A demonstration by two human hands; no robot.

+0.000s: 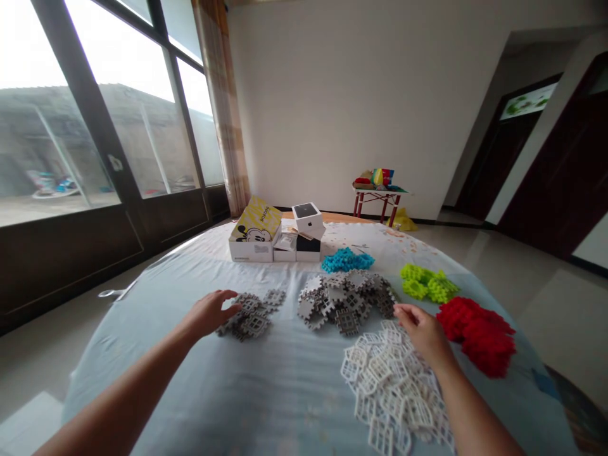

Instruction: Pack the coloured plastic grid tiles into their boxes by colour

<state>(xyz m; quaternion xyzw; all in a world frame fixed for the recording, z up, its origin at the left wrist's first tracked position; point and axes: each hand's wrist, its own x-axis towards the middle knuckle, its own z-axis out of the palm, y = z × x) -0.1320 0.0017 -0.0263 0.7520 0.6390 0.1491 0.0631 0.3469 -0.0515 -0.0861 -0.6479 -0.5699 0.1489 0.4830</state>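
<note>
2 bare hands over the pale blue tablecloth (285, 392): left hand (209, 313) half open, thumb and fingertips apart, nothing visibly gripped, at the left edge of the small heap of grey toothed plastic window-frame tiles (255, 323). Right hand (427, 334) has thumb and fingers drawn together near the right edge of the larger heap of grey toothed plastic tiles (339, 297), can't tell if it holds anything; heap of white lattice plastic pieces (384, 373) just beside it, pile of red plastic pieces (479, 335) further right.
</note>
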